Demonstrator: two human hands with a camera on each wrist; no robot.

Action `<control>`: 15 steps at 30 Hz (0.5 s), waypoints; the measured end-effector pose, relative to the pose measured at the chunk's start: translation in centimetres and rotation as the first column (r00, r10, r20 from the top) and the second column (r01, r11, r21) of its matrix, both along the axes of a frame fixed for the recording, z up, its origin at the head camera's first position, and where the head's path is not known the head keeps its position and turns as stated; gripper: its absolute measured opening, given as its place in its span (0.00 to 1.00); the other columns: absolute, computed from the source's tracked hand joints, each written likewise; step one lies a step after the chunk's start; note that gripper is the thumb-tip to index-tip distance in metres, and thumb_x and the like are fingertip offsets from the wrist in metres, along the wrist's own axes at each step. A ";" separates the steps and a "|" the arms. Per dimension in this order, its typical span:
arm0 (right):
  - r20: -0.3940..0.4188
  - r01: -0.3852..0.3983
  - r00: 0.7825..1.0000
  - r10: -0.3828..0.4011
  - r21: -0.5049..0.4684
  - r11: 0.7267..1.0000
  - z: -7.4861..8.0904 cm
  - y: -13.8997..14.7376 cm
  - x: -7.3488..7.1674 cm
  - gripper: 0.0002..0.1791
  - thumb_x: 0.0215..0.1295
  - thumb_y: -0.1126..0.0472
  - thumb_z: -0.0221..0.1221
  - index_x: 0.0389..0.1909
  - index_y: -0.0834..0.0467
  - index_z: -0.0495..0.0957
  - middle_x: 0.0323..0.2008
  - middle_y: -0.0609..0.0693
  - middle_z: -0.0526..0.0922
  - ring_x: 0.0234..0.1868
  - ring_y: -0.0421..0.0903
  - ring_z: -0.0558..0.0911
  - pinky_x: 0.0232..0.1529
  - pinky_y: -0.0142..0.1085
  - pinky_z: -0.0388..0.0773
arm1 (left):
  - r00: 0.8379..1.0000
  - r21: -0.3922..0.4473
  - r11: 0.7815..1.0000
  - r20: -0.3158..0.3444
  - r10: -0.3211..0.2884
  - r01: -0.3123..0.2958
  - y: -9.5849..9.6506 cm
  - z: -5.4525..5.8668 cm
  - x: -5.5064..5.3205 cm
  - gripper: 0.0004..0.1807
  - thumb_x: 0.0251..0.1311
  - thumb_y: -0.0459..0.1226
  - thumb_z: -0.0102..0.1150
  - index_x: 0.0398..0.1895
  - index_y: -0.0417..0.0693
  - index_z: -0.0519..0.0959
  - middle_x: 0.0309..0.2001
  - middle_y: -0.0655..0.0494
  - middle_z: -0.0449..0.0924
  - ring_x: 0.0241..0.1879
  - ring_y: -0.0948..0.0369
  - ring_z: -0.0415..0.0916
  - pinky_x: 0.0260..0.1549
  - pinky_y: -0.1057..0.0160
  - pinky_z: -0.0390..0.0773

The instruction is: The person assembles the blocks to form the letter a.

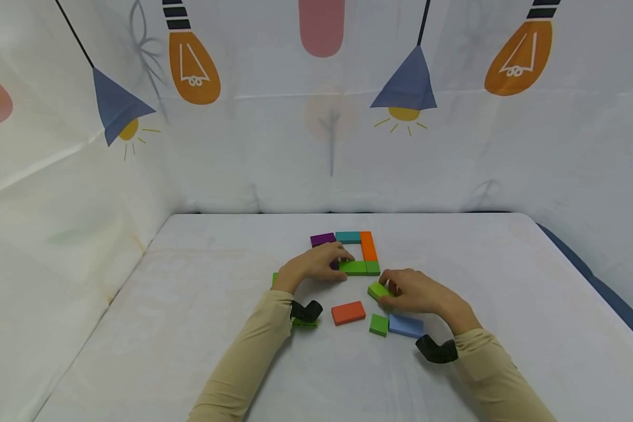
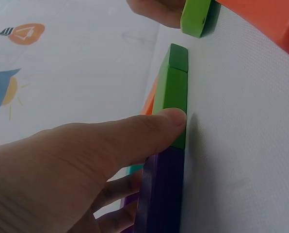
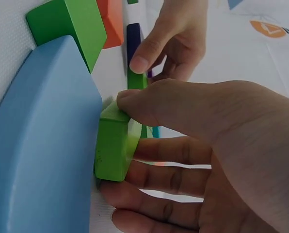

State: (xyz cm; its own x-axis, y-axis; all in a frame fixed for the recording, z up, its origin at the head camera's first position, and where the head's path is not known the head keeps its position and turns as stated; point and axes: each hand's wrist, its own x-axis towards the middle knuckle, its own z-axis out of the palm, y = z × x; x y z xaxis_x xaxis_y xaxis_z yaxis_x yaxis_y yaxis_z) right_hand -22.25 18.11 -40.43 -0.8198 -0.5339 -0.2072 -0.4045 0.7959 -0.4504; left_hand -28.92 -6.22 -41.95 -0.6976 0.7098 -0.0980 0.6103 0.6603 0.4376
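Note:
My left hand pinches a long green block in the front side of a block outline, thumb on its near face. A small green block adjoins its right end, and a dark purple block its left end, partly behind my fingers. An orange block, a teal block and a purple block form the right and far parts. My right hand holds a light green block between thumb and fingers, just right and in front of the outline.
Nearer me on the white table lie a red-orange block, a small green block and a blue block. Another green block is partly covered by my left wrist. A printed white curtain stands behind the table.

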 end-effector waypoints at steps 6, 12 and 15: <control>0.001 0.049 0.999 -0.049 -0.003 0.999 -0.1 -0.5 0.2 0.18 0.59 0.53 0.62 0.46 0.58 0.75 0.29 0.46 0.77 0.29 0.41 0.72 0.30 0.33 0.71 | 1.000 0.001 1.000 -0.002 -0.004 0.004 -0.1 -0.1 0.0 0.22 0.60 0.42 0.62 0.58 0.51 0.76 0.51 0.54 0.74 0.48 0.60 0.69 0.55 0.61 0.72; 0.000 0.093 0.996 -0.093 0.006 0.996 -0.3 -0.8 0.2 0.19 0.59 0.53 0.61 0.48 0.59 0.74 0.29 0.48 0.77 0.28 0.41 0.73 0.30 0.33 0.71 | 1.000 0.004 1.000 -0.001 -0.007 0.007 -0.2 -0.2 -0.1 0.23 0.59 0.43 0.62 0.58 0.51 0.76 0.51 0.54 0.74 0.48 0.60 0.69 0.56 0.61 0.72; 0.011 0.119 0.993 -0.119 0.010 0.993 -0.3 -0.9 0.3 0.19 0.59 0.53 0.61 0.48 0.59 0.74 0.30 0.48 0.77 0.29 0.42 0.73 0.30 0.34 0.72 | 1.000 0.003 1.000 0.003 -0.005 0.005 -0.2 -0.2 -0.1 0.23 0.59 0.43 0.62 0.58 0.52 0.76 0.52 0.54 0.73 0.49 0.60 0.69 0.56 0.61 0.72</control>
